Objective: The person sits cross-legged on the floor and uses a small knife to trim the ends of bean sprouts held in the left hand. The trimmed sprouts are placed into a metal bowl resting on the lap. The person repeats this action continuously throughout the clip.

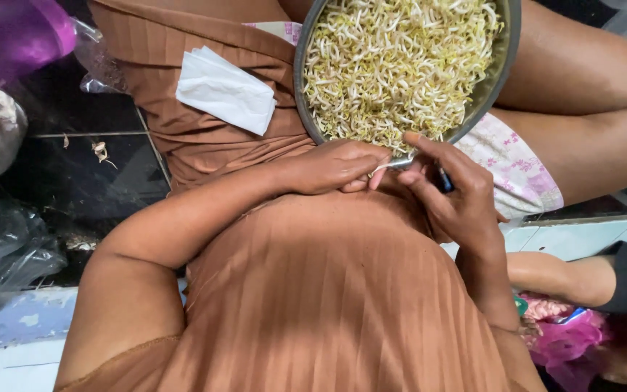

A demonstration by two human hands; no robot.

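A round metal bowl point(503, 69) heaped with pale bean sprouts point(397, 65) rests on my lap, over a brown pleated dress. Just below its near rim my left hand point(332, 167) pinches a single sprout point(380, 168) between thumb and fingers. My right hand point(453, 194) is closed around a small knife point(440, 178) with a dark blue handle. Its short blade points left and meets the sprout at my left fingertips. The two hands touch at the fingertips.
A folded white tissue point(225, 91) lies on my left thigh. Clear and dark plastic bags point(1, 247) and a purple object point(9, 36) sit on the dark tiled floor at left. Another person's arm in a black sleeve point(596, 279) and a pink bag point(567, 340) are at lower right.
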